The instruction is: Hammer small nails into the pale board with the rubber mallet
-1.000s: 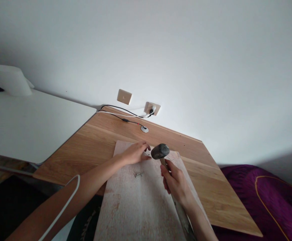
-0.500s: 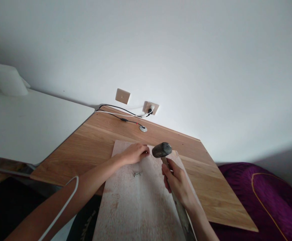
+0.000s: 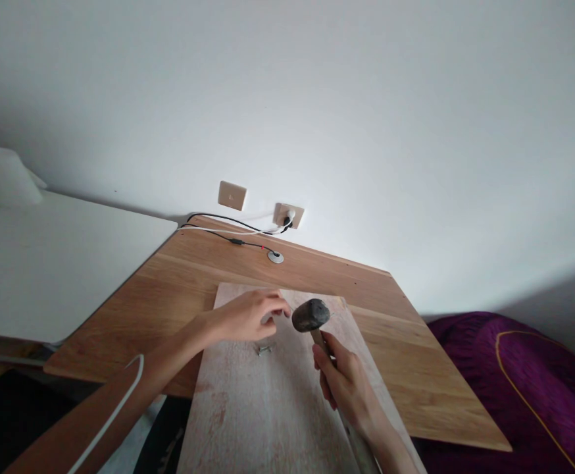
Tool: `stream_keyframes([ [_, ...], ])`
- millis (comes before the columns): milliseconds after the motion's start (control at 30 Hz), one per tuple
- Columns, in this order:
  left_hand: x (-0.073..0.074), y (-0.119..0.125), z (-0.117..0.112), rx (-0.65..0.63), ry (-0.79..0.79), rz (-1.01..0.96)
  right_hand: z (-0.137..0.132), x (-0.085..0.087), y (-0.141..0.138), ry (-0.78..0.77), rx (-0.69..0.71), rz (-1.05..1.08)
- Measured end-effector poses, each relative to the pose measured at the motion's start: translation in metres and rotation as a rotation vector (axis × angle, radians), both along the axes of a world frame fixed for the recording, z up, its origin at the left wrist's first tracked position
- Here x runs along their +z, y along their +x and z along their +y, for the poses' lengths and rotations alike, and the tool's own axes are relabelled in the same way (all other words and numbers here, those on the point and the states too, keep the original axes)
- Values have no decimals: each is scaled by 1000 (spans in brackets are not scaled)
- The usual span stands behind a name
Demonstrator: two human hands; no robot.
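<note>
The right hand [image 3: 349, 382] was wrapped around the handle of a hammer [image 3: 310, 315], its thumb and fingers closed on the shaft just below the dark head. That head hung over the far part of a pale board [image 3: 268, 411], which lay on the wooden counter [image 3: 416, 375]. The left hand [image 3: 250, 317] was over the far left of the board, fingers curled and the thumb apart from them; nothing could be made out for certain between the fingertips. A few small metal fasteners [image 3: 264, 350] lay loose on the board, just nearer than the left hand.

The likeliest trouble was a struck finger: the left fingertips were just beside the hammer head, so a small sideways slip of the right hand could have brought the two together. The loose fasteners might have skipped or rolled away if the board was jarred. The board also seemed to run out past the near edge of the counter; what bore its near end could not be seen, and a push there might have tipped or shifted it. A white cord [image 3: 112, 413] crossed the left forearm in view and might have snagged when the arm moved.
</note>
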State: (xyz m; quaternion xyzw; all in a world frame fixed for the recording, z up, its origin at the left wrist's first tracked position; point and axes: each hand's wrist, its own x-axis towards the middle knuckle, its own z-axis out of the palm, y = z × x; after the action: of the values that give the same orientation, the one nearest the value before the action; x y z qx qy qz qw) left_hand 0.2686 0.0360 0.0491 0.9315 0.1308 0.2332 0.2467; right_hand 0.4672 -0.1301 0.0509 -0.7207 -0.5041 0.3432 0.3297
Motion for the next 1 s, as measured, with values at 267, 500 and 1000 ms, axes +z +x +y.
stream_keyframes([
  [267, -12, -7, -59, -81, 620, 228, -21, -27, 8, -6, -13, -33],
  [500, -7, 0, -60, -91, 689, 255, -22, -27, 5, 12, -14, 0],
  [1000, -27, 13, 35, 272, -322, -214, -21, -29, 6, 0, -40, 41],
])
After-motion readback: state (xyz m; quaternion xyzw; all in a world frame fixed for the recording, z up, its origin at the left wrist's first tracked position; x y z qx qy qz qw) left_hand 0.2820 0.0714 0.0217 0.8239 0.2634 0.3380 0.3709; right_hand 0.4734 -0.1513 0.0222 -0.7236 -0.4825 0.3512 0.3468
